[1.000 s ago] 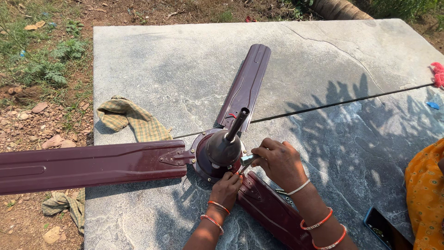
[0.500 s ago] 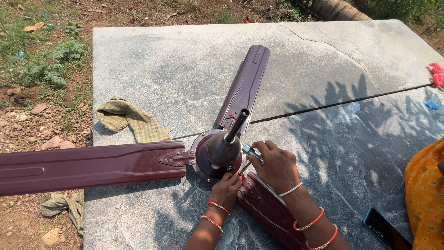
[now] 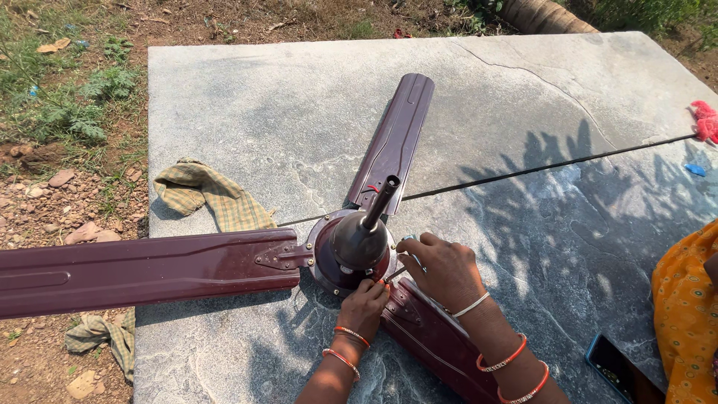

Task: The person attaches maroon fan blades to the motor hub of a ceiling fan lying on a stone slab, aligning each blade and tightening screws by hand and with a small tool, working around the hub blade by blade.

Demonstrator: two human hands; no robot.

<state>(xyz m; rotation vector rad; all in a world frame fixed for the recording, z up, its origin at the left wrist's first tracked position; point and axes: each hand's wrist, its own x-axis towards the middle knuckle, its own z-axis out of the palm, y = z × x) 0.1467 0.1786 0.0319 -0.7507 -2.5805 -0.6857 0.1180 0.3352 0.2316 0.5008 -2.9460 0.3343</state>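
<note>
A maroon ceiling fan lies on a grey stone slab (image 3: 523, 112), with its motor hub (image 3: 357, 247) and short down rod (image 3: 380, 200) pointing up. One blade (image 3: 134, 273) reaches left past the slab's edge, one (image 3: 395, 142) points away, and one (image 3: 441, 344) runs under my forearms. My left hand (image 3: 366, 305) pinches at the hub's near rim by that blade's bracket. My right hand (image 3: 445, 271) is closed round a blue-handled screwdriver (image 3: 407, 243), whose tip meets the hub beside my left fingers.
A checked cloth (image 3: 209, 196) lies on the slab left of the hub, with another rag (image 3: 101, 337) on the dirt below. A dark phone (image 3: 617, 363) and orange fabric (image 3: 684, 314) are at the right. A thin dark cord (image 3: 553, 166) crosses the slab. A red cloth (image 3: 703, 120) sits at the far right edge.
My right hand has turned slightly on the screwdriver and stayed at the hub. The left hand and the fan have kept their place.
</note>
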